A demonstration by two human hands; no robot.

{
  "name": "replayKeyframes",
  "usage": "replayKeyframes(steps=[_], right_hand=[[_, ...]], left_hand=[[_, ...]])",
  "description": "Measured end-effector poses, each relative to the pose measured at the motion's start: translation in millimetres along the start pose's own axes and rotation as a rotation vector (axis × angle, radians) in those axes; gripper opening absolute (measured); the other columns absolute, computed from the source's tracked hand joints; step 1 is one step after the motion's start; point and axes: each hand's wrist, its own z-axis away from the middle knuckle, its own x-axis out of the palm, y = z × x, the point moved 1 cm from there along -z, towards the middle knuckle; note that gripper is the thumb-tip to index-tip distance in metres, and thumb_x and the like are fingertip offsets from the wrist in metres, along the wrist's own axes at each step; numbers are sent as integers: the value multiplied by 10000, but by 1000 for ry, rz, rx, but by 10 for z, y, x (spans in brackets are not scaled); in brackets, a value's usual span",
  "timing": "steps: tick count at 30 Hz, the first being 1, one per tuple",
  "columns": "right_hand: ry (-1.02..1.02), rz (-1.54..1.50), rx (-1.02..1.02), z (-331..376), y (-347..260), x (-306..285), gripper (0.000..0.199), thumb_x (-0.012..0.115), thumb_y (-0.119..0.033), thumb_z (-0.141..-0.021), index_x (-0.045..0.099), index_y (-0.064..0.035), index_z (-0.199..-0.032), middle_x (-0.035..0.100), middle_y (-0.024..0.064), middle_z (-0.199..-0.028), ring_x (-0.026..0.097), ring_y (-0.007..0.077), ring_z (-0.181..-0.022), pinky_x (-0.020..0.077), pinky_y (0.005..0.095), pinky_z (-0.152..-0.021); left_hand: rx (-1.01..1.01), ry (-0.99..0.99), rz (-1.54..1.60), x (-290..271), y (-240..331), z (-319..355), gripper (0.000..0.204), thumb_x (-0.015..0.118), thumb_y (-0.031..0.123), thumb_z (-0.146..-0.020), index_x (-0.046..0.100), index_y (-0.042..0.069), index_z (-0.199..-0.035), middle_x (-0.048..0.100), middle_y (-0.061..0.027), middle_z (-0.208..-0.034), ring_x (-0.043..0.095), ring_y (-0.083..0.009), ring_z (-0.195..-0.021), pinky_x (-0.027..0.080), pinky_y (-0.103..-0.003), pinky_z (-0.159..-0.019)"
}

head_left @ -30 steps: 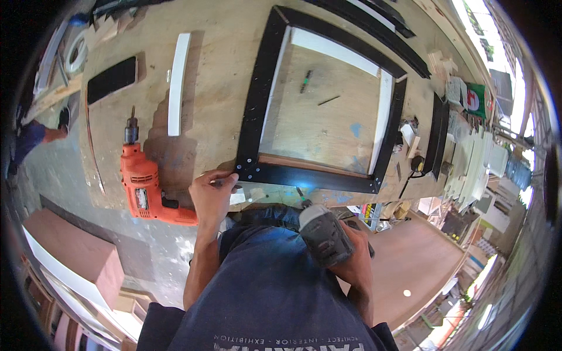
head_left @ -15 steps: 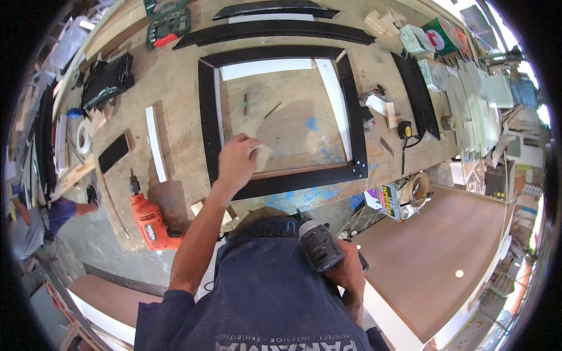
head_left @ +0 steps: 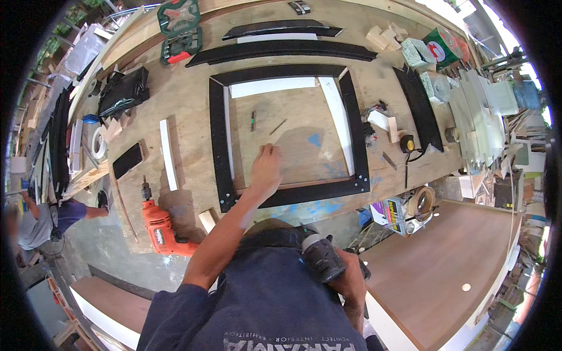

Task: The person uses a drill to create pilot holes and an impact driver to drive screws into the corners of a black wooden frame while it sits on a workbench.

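Note:
A black rectangular frame (head_left: 219, 137) with white inner strips lies flat on the wooden workbench (head_left: 193, 93). My left hand (head_left: 267, 171) is over the opening of this frame, near its lower side. Its fingers are bent and close together, pointing down at the bench; what they hold, if anything, is hidden. Just beyond the fingertips lies a thin dark stick (head_left: 278, 126), with a small dark piece with a green mark (head_left: 253, 120) to its left. Against my waist, my right hand (head_left: 353, 275) grips a dark cordless drill (head_left: 322, 257).
An orange corded drill (head_left: 161, 228), a phone (head_left: 129, 161) and a white strip (head_left: 168, 155) lie left. Black mouldings (head_left: 281, 52) and an open green tool case (head_left: 180, 44) sit at the back. A tape measure (head_left: 407, 143) rests right. Another person (head_left: 44, 222) is at far left.
My left hand has moved right and a little down, away from the frame's left side. The pale piece by its fingers no longer shows. My right hand still holds the cordless drill.

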Motion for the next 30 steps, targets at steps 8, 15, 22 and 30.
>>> replayKeyframes(steps=[8,15,22,30], right_hand=[[-105,166,-198,-306,-400,3,767,856,-64,-634,588,-46,-1353,692,190,-1152,666,422,-1073,537,451,-887],[-270,359,-304,-680,-788,287,620,689,-90,-777,546,-47,-1379,655,193,-1047,659,430,-948,531,496,-794],[-427,473,-262,-901,-1105,500,627,755,-132,-734,600,-21,-1331,669,202,-1007,672,422,-944,533,479,-799],[-501,497,-164,-1219,-1393,653,548,765,-75,-707,654,-13,-1240,702,203,-1022,686,429,-933,540,465,-799]], left_hand=[[-795,-25,1536,-763,328,841,172,649,107,-1007,665,-9,-1132,651,-45,-888,594,-121,-793,430,-255,-675],[-1395,96,1935,-1034,232,1410,176,700,213,-994,682,49,-1055,651,-37,-893,598,-134,-795,459,-250,-664],[-1352,141,2135,-1180,7,1517,217,685,289,-1005,652,76,-1022,648,-46,-957,599,-153,-852,470,-221,-655],[-1281,175,2194,-1113,-143,1554,177,666,259,-1019,660,88,-974,647,-32,-956,601,-130,-862,479,-205,-621]])
